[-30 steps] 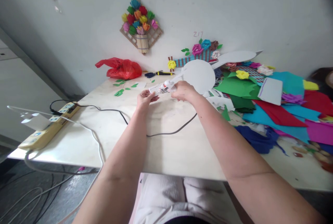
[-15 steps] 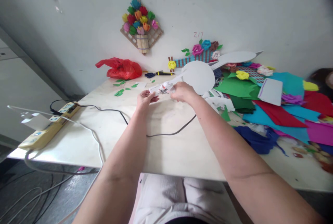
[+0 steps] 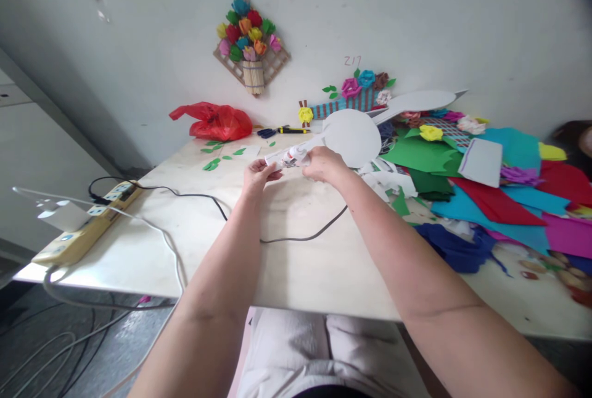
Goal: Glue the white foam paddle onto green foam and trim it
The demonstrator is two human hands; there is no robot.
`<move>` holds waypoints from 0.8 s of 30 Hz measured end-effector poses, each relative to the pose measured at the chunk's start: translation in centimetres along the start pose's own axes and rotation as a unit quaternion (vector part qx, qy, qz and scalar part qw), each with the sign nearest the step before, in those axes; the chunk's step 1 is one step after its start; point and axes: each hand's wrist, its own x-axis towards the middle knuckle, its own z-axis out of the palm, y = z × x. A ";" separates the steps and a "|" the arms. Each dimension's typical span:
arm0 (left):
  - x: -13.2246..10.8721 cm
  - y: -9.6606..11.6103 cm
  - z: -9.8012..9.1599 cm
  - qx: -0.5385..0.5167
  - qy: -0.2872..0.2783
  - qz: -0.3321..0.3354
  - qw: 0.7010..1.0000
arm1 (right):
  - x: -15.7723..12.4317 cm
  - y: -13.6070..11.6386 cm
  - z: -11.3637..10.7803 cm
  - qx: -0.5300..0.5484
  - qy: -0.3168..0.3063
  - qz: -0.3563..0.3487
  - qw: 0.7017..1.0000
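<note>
A white card cut-out (image 3: 352, 137) with a round head and a long narrow strip lies slanting above the table. My left hand (image 3: 259, 176) is closed on the near end of this strip, thumb on top. My right hand (image 3: 324, 164) grips a small white tool with red print (image 3: 296, 153), which looks like a hot glue gun, just over the strip. My fingers cover much of its body, and its tip is too small to make out. A dark cord (image 3: 308, 239) runs under my left forearm and disappears behind my right forearm.
A yellow power strip (image 3: 74, 234) with plugs sits at the left edge. Green paper leaves (image 3: 212, 165), a red plastic bag (image 3: 219, 121), scissors (image 3: 267, 133) and a yellow-black cutter (image 3: 293, 131) lie farther back. Coloured sheets (image 3: 499, 200) and a second white cut-out (image 3: 420, 101) crowd the right.
The white cut-out's round head and my right hand have shifted very slightly. My left hand keeps its hold on the strip, and the rest looks the same.
</note>
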 end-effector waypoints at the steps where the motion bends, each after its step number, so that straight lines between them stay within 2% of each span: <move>1: 0.0 0.0 0.0 0.002 -0.001 0.001 1.000 | 0.0 0.0 0.1 0.000 0.001 -0.001 1.000; 10: 0.0 0.0 0.1 0.005 0.006 0.005 1.000 | 0.2 0.1 0.2 0.021 -0.018 0.004 1.000; 15: 0.1 -0.4 0.1 -0.005 0.015 0.008 1.000 | 0.1 0.5 -1.2 0.055 -0.039 0.016 0.998; 19: 0.2 -0.5 -0.1 -0.009 0.006 -0.002 1.000 | -0.3 0.8 -2.1 0.090 -0.027 0.027 0.995; 24: 0.2 -0.5 -0.2 -0.013 -0.006 -0.016 1.000 | 0.1 1.0 -1.4 0.112 -0.025 0.025 0.993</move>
